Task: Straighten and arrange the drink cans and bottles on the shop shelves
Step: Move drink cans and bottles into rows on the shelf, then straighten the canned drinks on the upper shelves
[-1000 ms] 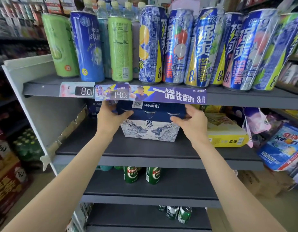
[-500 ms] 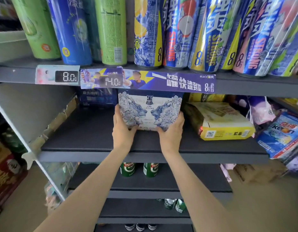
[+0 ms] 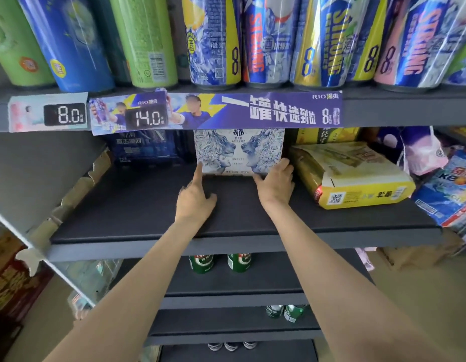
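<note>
Left hand: forefinger extending, touching the lion-print beer pack at its lower left corner. Pack: standing far back on the middle shelf. Right hand: fingers resting open against its lower right corner, beside the yellow pack.

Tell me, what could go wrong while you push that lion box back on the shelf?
1. The white-and-blue lion-print carton stands close beside the yellow shrink-wrapped pack; pushing it crooked might jam it against that pack.
2. Only the left hand's one finger and the right hand's fingers touch its low front, so it might twist.
</note>
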Available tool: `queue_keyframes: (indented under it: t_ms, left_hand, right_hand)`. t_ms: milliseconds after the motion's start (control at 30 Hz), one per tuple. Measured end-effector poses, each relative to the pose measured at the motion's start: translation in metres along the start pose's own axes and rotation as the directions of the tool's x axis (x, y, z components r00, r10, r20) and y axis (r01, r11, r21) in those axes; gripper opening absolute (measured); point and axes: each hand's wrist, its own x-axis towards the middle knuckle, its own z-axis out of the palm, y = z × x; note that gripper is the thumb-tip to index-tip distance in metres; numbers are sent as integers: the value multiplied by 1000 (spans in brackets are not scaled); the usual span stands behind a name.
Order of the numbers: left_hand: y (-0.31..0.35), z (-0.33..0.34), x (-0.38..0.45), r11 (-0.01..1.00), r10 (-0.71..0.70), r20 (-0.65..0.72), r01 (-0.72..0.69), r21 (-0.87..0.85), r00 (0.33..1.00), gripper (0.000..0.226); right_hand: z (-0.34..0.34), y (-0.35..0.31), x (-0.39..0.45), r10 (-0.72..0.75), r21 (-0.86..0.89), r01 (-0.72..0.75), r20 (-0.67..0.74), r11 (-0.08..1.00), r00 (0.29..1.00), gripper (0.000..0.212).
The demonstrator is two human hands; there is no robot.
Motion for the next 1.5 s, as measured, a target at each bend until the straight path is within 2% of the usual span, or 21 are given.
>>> queue_keyframes:
  t_ms: [67, 133, 200, 267, 300, 367, 433, 500, 567, 600, 733, 800, 933, 1033, 1100, 1300, 1400, 1500]
  left_hand:
    - [-2, 1, -9, 999, 14, -38, -16, -41, 999, 76]
    - [-2, 3, -15, 999, 30, -39, -31, -27, 999, 74]
    - [3, 8, -20, 997, 74, -30, -74, 0, 997, 73]
    - [17, 19, -27, 992, 128, -2, -128, 17, 992, 74]
    - [28, 25, -31, 988, 154, 18, -154, 12, 988, 75]
    - [53, 40, -43, 979, 203, 69, -202, -13, 977, 79]
    - [80, 55, -53, 972, 234, 151, -226, -70, 960, 84]
    - [104, 68, -57, 960, 253, 250, -211, -182, 935, 91]
    - [123, 82, -55, 933, 270, 304, -170, -317, 914, 97]
    - [133, 88, -54, 920, 265, 319, -139, -367, 910, 100]
    - [156, 104, -48, 894, 196, 348, -21, -449, 917, 110]
    - [154, 97, -51, 824, 184, 348, 49, -564, 919, 106]
    - [142, 71, -64, 742, 201, 282, 42, -670, 938, 90]
    - [144, 52, -67, 725, 204, 150, -47, -688, 967, 76]
    - [149, 40, -65, 686, 185, 100, -55, -726, 978, 65]
    - [162, 27, -56, 696, 128, 33, -66, -715, 991, 57]
    - [173, 29, -41, 698, 48, -12, -42, -715, 999, 65]
    - [179, 35, -30, 766, 31, -54, -59, -640, 998, 91]
  right_hand:
    - [-11, 9, -14, -88, 58, 86, 42, 995, 995, 64]
    - [-33, 23, -35, -209, 111, 207, 4, 972, 978, 62]
    - [-62, 40, -56, -341, 115, 352, -106, 929, 934, 54]
    - [-96, 61, -64, -370, 79, 398, -244, 914, 896, 48]
    - [-112, 74, -59, -348, 55, 379, -292, 924, 891, 48]
    - [-138, 103, -39, -242, 1, 254, -302, 967, 922, 58]
    - [-157, 129, -15, -87, -4, 88, -208, 996, 974, 74]
    - [-170, 146, 2, 11, 118, -5, -52, 993, 999, 88]
    - [-175, 156, 16, -29, 237, 9, 81, 971, 996, 94]
    - [-176, 161, 22, -68, 261, 40, 101, 965, 993, 94]
    - [-171, 168, 25, -125, 348, 105, 35, 932, 992, 90]
    - [-165, 170, 15, -134, 363, 123, 3, 924, 991, 91]
    - [-173, 165, -10, -193, 370, 192, -33, 909, 981, 95]
    - [-196, 156, -18, -318, 378, 308, -36, 873, 947, 100]
    - [-207, 149, -14, -369, 334, 374, -80, 865, 926, 97]
    - [-207, 129, 0, -296, 306, 340, -183, 889, 938, 87]
    - [-200, 124, 13, -188, 471, 249, -173, 846, 967, 85]
    - [-190, 121, 27, -121, 575, 172, -127, 800, 984, 89]
